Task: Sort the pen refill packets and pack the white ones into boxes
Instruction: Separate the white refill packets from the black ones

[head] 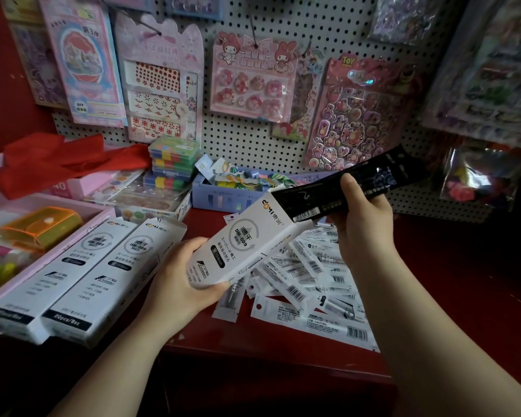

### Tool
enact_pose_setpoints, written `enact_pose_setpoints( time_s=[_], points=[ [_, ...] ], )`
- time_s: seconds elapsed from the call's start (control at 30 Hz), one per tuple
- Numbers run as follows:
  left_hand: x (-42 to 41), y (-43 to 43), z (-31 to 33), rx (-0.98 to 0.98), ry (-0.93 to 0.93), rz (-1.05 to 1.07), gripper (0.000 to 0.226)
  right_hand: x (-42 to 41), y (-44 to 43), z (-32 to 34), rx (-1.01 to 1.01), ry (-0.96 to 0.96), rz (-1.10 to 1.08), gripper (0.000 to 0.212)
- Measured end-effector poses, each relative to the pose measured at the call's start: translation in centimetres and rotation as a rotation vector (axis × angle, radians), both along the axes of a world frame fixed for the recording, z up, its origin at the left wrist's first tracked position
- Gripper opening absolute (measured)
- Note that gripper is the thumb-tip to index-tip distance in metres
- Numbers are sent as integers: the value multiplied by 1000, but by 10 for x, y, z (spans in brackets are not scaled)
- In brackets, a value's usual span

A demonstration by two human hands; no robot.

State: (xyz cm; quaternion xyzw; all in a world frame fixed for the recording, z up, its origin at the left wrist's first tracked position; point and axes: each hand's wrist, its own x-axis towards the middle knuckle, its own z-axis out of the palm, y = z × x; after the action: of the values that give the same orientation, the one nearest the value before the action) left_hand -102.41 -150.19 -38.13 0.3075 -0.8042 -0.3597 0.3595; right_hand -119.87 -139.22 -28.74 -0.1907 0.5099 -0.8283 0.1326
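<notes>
Status: sorting is under way and packing is largely outstanding, judged from the stock lying loose.

1. Loose stock. A spread pile of flat white refill packets with barcodes lies unboxed on the red worktop, centre right of the frame.
2. Box in hand. The left hand grips a long white printed cardboard box round its near end, tilted, with the far end open. Its interior is not visible.
3. Rejected colour. The right hand is closed round a bundle of glossy black refill packets, whose lower end sits at the mouth of the open box. It cannot be determined whether the bundle is entering or leaving.
4. Other boxes. Two matching white cardboard boxes lie side by side at lower left, far flaps raised; contents are hidden.
5. Other containers. A pink tray at left holds an orange translucent pouch. A lavender open bin at centre holds small tagged rolls.
</notes>
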Motion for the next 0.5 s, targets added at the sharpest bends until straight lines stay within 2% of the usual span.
enact_pose_setpoints(
  time_s=[0.13, 0.37, 0.5],
  points=[
    [0, -1, -1, -17, 3, -3, 61, 0, 0, 4, 51, 69, 61, 18],
    [-5, 0, -5, -33, 16, -56, 61, 5, -8, -1, 342, 123, 297, 9],
    [-4, -1, -4, 0, 44, -72, 59, 6, -10, -2, 324, 126, 296, 6]
  ],
)
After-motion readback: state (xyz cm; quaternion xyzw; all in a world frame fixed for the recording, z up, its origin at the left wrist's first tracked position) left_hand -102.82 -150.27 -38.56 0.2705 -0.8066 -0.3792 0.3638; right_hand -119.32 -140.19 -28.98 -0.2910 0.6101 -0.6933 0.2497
